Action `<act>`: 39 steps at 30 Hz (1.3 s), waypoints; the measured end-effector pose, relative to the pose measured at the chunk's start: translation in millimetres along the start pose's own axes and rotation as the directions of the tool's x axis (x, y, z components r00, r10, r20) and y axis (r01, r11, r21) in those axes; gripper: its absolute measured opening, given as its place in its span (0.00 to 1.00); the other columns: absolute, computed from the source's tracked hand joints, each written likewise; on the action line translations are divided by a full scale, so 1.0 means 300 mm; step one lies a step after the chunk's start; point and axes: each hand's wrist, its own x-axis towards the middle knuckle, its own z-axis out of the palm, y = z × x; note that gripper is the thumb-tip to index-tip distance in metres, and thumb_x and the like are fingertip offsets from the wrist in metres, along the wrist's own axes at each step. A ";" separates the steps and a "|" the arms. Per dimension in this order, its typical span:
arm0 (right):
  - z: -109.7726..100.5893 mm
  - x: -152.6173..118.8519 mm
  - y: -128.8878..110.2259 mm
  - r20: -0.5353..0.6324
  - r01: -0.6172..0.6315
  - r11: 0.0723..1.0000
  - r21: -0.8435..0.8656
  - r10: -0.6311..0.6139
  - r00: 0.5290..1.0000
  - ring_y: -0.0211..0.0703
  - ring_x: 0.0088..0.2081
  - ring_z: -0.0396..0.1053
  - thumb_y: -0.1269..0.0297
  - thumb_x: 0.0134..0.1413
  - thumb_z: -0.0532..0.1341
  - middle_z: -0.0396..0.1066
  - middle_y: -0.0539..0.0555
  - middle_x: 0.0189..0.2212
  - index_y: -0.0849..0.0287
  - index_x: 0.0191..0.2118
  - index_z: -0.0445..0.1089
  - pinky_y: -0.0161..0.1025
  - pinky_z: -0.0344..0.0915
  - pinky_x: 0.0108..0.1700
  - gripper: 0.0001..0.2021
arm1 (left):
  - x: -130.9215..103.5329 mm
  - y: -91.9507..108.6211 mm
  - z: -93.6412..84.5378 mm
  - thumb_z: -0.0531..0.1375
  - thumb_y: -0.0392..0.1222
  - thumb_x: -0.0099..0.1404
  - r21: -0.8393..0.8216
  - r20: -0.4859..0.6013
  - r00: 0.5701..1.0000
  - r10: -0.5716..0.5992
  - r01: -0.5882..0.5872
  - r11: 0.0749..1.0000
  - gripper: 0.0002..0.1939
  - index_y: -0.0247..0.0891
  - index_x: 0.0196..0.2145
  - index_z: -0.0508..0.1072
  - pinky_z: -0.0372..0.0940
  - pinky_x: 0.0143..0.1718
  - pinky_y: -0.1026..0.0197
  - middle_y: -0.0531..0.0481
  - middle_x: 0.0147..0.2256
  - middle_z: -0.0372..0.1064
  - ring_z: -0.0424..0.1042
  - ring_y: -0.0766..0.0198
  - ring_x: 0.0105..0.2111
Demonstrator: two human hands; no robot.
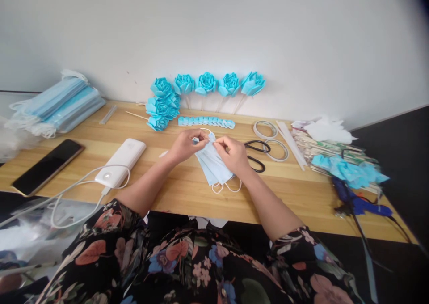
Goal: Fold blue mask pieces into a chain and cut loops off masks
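My left hand [187,145] and my right hand [233,155] meet over the middle of the table, fingertips pinched on a small pale-blue piece of mask fabric [212,137]. Its exact shape is hard to make out between the fingers. Beneath them lie light-blue face masks [212,165] with white ear loops, partly covered by my right hand. Black-handled scissors [259,170] lie just right of that hand, their blades hidden. Behind the hands is a row of small folded blue pieces [206,122]. Several blue fabric roses [205,84] on sticks lean against the wall.
Stacked masks [63,103] lie at the back left, near a phone [48,166] and a white power bank [121,161] with a cable. Tape rolls [276,158], white glue sticks [291,143], blue scraps [351,171] and a blue glue gun [365,206] occupy the right.
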 end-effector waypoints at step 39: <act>0.011 0.018 0.044 0.085 -0.057 0.998 0.008 0.056 0.995 0.41 0.26 0.69 0.67 0.55 0.58 0.76 0.49 0.26 0.55 0.37 0.76 0.38 0.61 0.33 0.10 | -0.056 0.099 -0.214 0.66 0.49 0.52 -0.456 -0.443 0.824 -0.353 0.132 0.880 0.12 0.37 0.28 0.75 0.61 0.27 0.64 0.53 0.24 0.67 0.63 0.70 0.23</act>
